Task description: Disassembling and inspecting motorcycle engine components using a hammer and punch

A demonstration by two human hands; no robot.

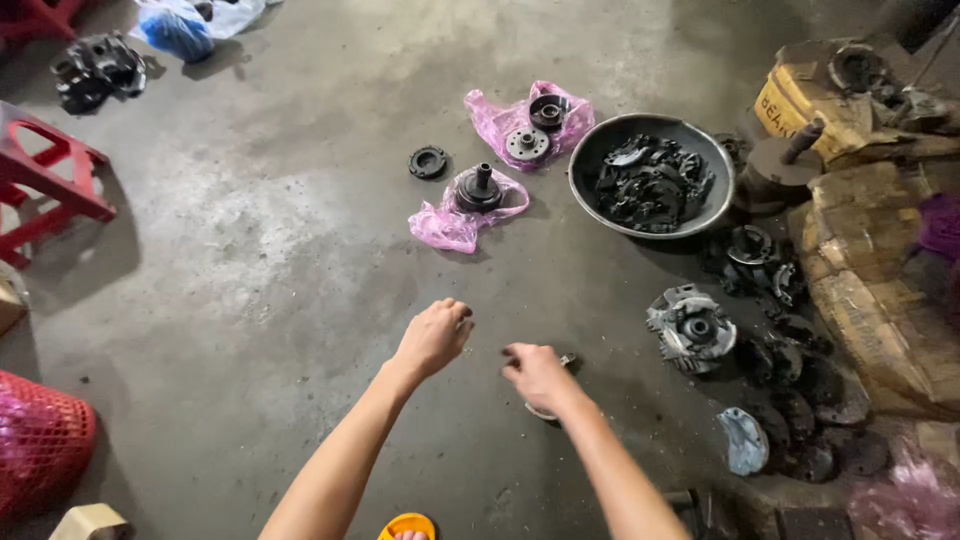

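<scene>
- The grey concrete floor (260, 250) is dirty and stained.
- The left hand (435, 338) is curled shut, holding nothing I can see.
- The right hand (535, 374) grips a small metal part (566, 361).
- A bowl (590, 160) of black parts sits nearby.

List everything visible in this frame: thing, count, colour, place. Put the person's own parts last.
Floor: one, grey concrete.
Bowl: one, dark metal, upper right, full of black parts.
Pink bags: two, upper middle, each under dark round parts.
Ring: one, black, left of the bags.
Grey housing: one, right of the hands.
Dark discs: a pile, count unclear, lower right.
Cardboard: brown stack, right edge.
Red stool: one, left edge.
Red basket: one, lower left.
Blue bag: one, top left.
Sandal: one, yellow, bottom edge.
Left hand: closed, apparently empty.
Right hand: on a small pale part.
</scene>
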